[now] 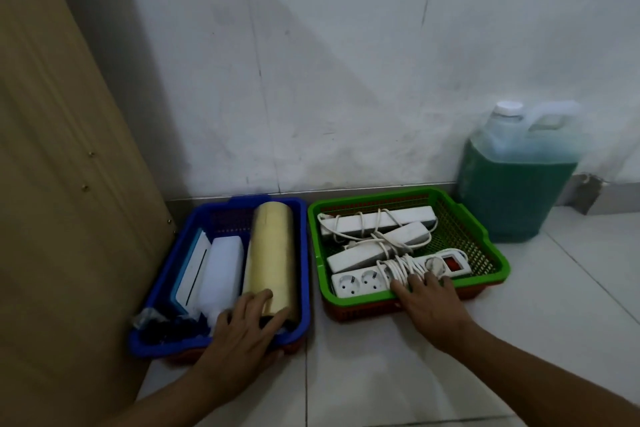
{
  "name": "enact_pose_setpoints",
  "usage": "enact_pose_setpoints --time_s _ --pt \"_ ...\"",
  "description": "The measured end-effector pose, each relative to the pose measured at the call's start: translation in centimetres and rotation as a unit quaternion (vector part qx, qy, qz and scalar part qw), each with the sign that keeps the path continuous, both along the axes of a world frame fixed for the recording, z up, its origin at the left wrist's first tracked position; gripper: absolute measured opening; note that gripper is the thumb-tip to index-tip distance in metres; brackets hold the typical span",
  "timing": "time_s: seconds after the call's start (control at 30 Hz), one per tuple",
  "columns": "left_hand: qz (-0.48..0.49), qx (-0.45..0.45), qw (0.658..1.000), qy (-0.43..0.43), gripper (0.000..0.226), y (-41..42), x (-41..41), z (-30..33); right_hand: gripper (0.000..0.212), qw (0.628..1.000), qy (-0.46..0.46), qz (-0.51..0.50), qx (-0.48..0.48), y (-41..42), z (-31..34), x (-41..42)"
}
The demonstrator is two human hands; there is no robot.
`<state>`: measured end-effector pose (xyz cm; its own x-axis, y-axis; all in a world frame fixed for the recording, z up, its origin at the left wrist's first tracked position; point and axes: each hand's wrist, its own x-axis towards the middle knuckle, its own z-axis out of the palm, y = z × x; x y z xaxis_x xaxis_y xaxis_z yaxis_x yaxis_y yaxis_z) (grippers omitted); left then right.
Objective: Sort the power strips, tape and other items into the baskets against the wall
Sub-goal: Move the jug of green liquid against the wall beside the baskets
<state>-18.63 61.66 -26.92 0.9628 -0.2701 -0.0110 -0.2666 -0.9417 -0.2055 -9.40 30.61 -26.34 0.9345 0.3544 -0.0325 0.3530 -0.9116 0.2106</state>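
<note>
A blue basket (304,253) stands on the floor against the wall at the left. In it lies a long yellowish tape roll (272,246), with white items (221,270) beside it and dark items (166,326) at its near left corner. My left hand (242,333) reaches over the near rim, fingers curled around the roll's near end. To the right, a green basket (485,236) holds several white power strips (377,222) with wound cords. My right hand (429,305) lies flat, fingers spread, on the front power strip (360,282) and its coiled cord.
A wooden panel (69,184) rises close to the left of the blue basket. A big jug of green liquid (512,184) stands at the wall right of the green basket. Each basket sits in a red-brown basket (363,310). White floor tiles (363,374) lie in front.
</note>
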Motion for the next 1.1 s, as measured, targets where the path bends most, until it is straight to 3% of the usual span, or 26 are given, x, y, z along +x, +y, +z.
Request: enact_pose_setpoints --time_s 0.2,0.37,0.57,0.63,0.73,0.87,1.0,1.1 --pt "0.010 0.021 1.000 0.005 0.086 0.2 1.1 -0.8 0.053 0.994 -0.090 0.044 0.052 2.7 -1.2 0.7" --pt "-0.020 0.018 0.999 -0.021 0.092 0.5 1.4 -1.1 0.060 0.986 -0.052 0.072 0.142 2.5 -2.1 2.4" --pt "-0.040 0.067 0.997 -0.001 0.084 1.2 2.1 -0.8 0.051 0.989 -0.061 0.047 0.126 2.8 -2.2 3.2" --pt "-0.037 0.078 0.996 -0.003 0.075 1.6 2.7 -0.6 0.050 0.990 -0.047 0.041 0.125 2.9 -2.1 3.1" --pt "-0.031 0.076 0.996 0.021 0.091 1.7 3.3 -0.3 0.039 0.987 -0.005 0.043 0.152 2.9 -1.6 2.9" --pt "-0.010 0.039 0.998 0.040 0.094 1.4 3.0 0.5 0.045 0.988 0.065 0.042 0.134 2.9 0.0 2.8" --pt "0.012 -0.055 0.992 0.112 0.077 0.6 3.0 2.1 0.050 0.985 0.111 0.032 0.125 3.3 1.9 2.5" --pt "0.038 -0.063 0.984 0.164 0.091 -0.8 3.8 4.8 0.054 0.976 0.151 0.020 0.157 3.8 3.9 2.0"
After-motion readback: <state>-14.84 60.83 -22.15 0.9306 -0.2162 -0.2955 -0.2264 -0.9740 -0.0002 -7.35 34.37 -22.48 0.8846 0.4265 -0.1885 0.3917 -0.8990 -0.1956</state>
